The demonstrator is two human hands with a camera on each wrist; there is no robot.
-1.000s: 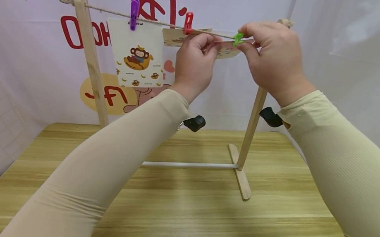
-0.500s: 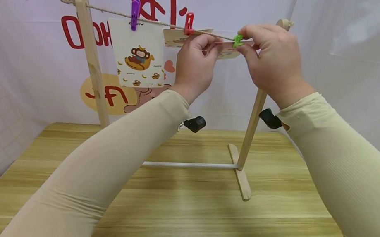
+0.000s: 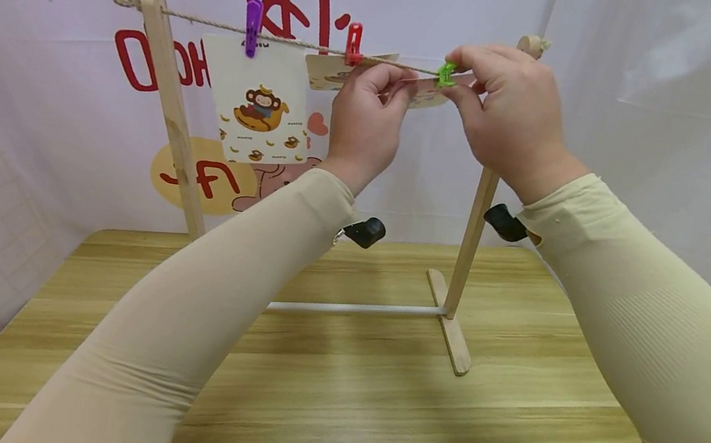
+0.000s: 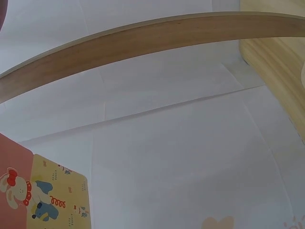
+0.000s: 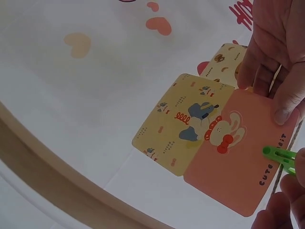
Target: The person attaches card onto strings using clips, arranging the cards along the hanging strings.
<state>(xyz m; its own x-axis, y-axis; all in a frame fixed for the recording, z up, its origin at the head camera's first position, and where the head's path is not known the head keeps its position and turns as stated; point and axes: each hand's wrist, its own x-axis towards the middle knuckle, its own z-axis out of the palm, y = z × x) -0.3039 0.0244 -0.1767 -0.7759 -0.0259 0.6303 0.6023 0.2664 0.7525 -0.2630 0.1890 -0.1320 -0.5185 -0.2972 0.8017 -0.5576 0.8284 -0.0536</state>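
In the head view my left hand [image 3: 366, 125] pinches the corner of a pink-and-yellow card [image 5: 209, 143] printed with a rabbit, up at the twine [image 3: 198, 20]. My right hand [image 3: 521, 116] pinches a small green clothespin [image 3: 447, 74] between thumb and fingers. The right wrist view has the clothespin's tip overlapping the card's pink upper edge, beside the lettering, with the twine running along that edge. Part of the same card shows low at the left of the left wrist view; neither hand is plainly visible there.
A monkey card [image 3: 261, 112] hangs from a purple clothespin [image 3: 251, 28], and another card [image 3: 325, 72] from a red clothespin [image 3: 354, 45]. Wooden posts [image 3: 473, 233] hold the twine, joined low down by a white rod [image 3: 358, 308] above the wooden table [image 3: 363, 427].
Both hands keep nearly the same place and grip. The card between them has tilted slightly, and the green clothespin has turned a little.
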